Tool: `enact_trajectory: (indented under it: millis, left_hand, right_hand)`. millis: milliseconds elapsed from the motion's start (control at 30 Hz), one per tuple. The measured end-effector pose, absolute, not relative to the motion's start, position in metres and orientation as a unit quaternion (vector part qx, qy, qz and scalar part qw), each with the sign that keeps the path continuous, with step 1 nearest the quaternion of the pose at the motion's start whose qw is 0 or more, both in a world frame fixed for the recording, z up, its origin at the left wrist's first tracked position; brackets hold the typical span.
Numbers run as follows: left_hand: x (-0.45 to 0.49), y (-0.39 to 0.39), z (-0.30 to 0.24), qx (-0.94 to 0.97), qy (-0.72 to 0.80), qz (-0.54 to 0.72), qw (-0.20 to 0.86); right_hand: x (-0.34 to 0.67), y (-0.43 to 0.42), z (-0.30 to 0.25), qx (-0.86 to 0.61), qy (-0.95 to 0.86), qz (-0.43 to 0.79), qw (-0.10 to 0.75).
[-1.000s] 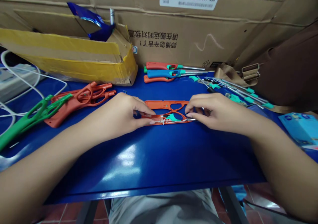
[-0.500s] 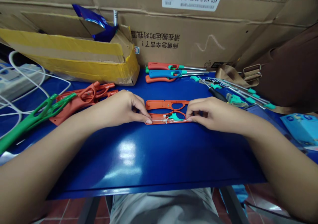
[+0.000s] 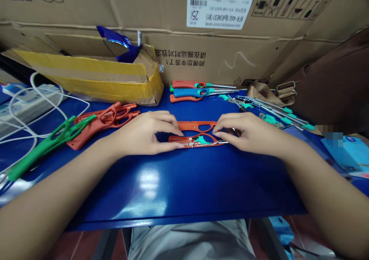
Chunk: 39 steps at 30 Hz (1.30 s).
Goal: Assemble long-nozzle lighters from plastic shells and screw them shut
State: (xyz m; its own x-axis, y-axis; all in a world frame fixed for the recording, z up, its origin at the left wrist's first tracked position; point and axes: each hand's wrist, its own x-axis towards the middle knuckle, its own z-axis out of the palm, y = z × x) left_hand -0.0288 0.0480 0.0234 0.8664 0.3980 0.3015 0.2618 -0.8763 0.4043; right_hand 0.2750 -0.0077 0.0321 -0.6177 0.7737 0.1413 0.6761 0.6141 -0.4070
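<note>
An orange lighter casing half [image 3: 188,139] lies open side up in front of me, with a teal trigger [image 3: 203,139], thin white wires and a short stretch of metal tube [image 3: 222,142] in it. My left hand [image 3: 155,132] spans its left part, thumb at the near edge and fingertips at the far side. At the right end, my right hand [image 3: 240,132] has thumb and forefinger close together on the casing by the trigger loop; its fingers partly hide that end and the tube. Just behind lies a matching orange casing half [image 3: 191,125].
Assembled lighters [image 3: 191,93] lie at the back. Orange casing parts [image 3: 98,123] and a green one [image 3: 37,158] are at left, near white cables and a power strip [image 3: 25,106]. Metal tubes with teal triggers [image 3: 276,108] lie right. A yellow-taped box [image 3: 109,87] stands behind.
My left hand has spread its thumb and fingers and shifted right along the casing. Metal tube now shows under my right hand. The whole view has tilted up slightly.
</note>
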Motion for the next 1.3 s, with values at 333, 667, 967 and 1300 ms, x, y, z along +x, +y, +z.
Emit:
enact_trajectory:
  millis: [333,667,967,1300]
  left_hand:
    - [-0.017,0.036,0.013,0.976,0.117,0.152,0.106]
    - [-0.015,0.034,0.009,0.969,0.11,0.177,0.135]
    - [-0.017,0.034,0.009,0.959,0.188,0.174,0.121]
    - [-0.017,0.035,0.01,0.956,0.193,0.165,0.149]
  right_hand:
    - [0.276,0.005,0.004,-0.416,-0.899,0.057,0.127]
    - [0.273,0.008,0.004,-0.431,-0.884,0.113,0.144]
    - [0.256,-0.009,0.01,-0.324,-0.911,0.13,0.222]
    - [0.254,-0.017,0.017,-0.304,-0.937,0.1,0.143]
